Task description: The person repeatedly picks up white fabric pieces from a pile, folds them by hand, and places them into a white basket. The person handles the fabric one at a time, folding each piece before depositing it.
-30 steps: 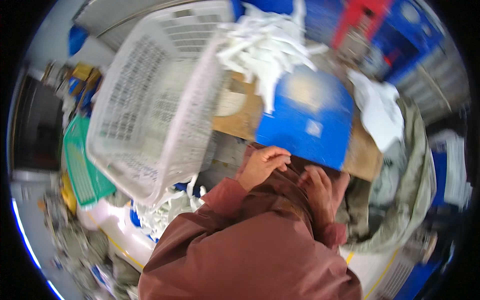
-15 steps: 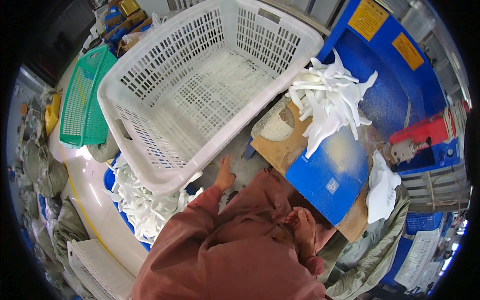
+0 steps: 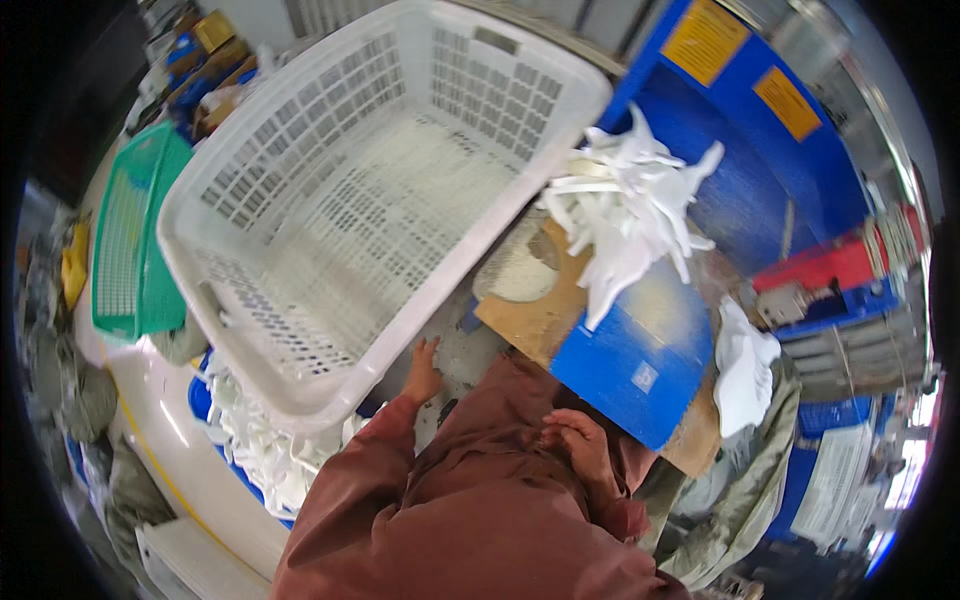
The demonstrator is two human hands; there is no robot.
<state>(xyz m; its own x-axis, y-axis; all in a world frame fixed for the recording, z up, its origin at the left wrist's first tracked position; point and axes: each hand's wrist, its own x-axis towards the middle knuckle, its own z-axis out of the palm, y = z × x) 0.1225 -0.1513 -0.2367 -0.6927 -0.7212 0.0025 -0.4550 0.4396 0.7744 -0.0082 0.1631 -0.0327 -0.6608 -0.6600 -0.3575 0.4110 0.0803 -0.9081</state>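
Note:
My left hand (image 3: 424,372) hangs beside the near edge of a big white slatted basket (image 3: 385,340), fingers stretched out and holding nothing. My right hand (image 3: 582,440) is over my lap, close to a blue board (image 3: 645,350); its fingers are loosely bent and nothing shows in them. Beyond the board lies a heap of white curved, pointed pieces (image 3: 630,200). A larger white piece (image 3: 745,368) rests at the board's right side. More white pieces (image 3: 265,440) fill a blue bin (image 3: 200,398) below the basket's left corner. The basket holds only white dust or crumbs.
At right, a red machine part (image 3: 815,262) juts out before a blue machine housing (image 3: 745,190). A brown board (image 3: 530,315) with a round cutout is partly under the blue one. A green basket (image 3: 160,240) stands far left. A grey-green sack (image 3: 745,500) hangs at lower right.
The whole view has shifted, so the basket and bench sit further left. My right hand's fingers have turned leftward over my lap. The white pieces look unmoved.

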